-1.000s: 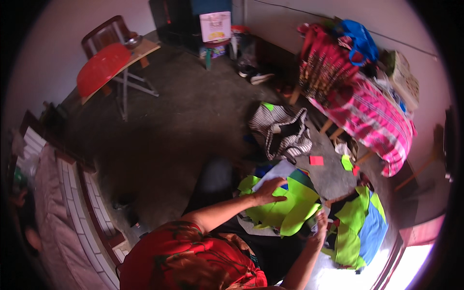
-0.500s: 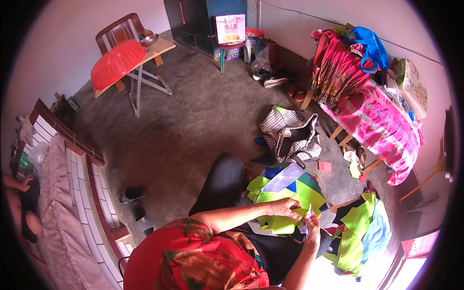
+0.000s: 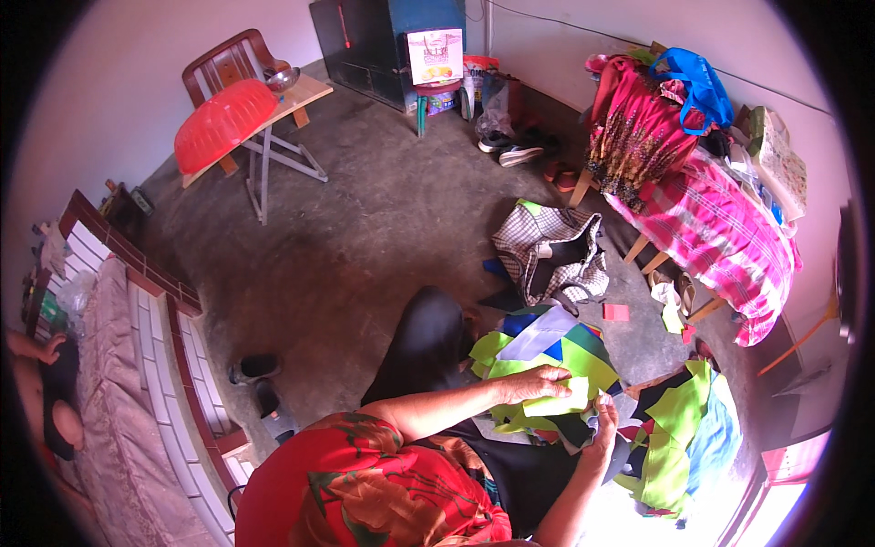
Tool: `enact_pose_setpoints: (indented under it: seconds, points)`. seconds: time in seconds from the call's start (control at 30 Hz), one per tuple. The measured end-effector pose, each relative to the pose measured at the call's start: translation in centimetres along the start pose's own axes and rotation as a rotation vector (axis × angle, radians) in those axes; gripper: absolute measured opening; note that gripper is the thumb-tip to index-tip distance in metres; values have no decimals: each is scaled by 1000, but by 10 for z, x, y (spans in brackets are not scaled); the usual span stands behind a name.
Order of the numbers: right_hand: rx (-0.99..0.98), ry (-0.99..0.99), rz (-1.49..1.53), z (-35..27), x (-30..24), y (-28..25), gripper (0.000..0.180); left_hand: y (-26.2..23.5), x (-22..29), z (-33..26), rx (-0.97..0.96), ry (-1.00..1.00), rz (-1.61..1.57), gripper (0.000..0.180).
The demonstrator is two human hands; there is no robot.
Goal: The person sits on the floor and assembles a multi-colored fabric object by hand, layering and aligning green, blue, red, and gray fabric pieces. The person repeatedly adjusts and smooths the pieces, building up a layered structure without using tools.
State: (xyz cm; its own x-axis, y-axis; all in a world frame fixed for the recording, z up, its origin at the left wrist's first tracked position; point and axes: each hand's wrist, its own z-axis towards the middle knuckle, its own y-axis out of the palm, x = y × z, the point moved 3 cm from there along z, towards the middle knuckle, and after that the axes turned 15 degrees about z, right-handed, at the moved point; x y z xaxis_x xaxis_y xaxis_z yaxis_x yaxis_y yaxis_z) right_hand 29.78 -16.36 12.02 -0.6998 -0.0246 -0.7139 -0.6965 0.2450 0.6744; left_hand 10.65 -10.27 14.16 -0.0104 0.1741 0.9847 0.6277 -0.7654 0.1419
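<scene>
My left hand (image 3: pixel 533 385) is closed on a small lime-green cloth piece (image 3: pixel 567 398), held over my lap. Just to its right, my right hand (image 3: pixel 602 424) has its fingers drawn together; what they grip is too small to make out. Below and beyond both hands lies a heap of cloth scraps: lime-green pieces (image 3: pixel 591 367), a lavender strip (image 3: pixel 540 334) and blue bits. A second pile, with a lime-green cloth (image 3: pixel 670 447) and a light blue cloth (image 3: pixel 714 438), rests on the floor to the right of my right hand.
A checked cloth bag (image 3: pixel 538 242) lies on the floor ahead, near a red block-like piece (image 3: pixel 615 312). Shoes (image 3: pixel 519 155) stand farther off. A red basin (image 3: pixel 223 123) rests on a folding table at far left. Another person's knee (image 3: pixel 66 424) shows at the left edge.
My hands have moved apart from each other. The lime-green piece in my left hand now shows flatter and more fully, while my right hand has shifted slightly right.
</scene>
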Motion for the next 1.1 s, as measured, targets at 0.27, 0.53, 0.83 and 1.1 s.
enact_pose_setpoints:
  seconds: [0.27, 0.53, 0.83, 1.1]
  points:
    - [268, -209, 103, 19, -25, -35, 16, -43, -43, 41, 316, 84, -96, 38]
    - [135, -340, 465, 48, -30, -103, 16, -106, -71, 83, 599, 160, -168, 38]
    - [301, -298, 513, 50, -43, -86, 19, -124, -50, 162, 770, 264, 424, 28]
    - [128, -326, 449, 68, -51, -111, 19, -74, -65, 233, 583, 489, 1262, 30]
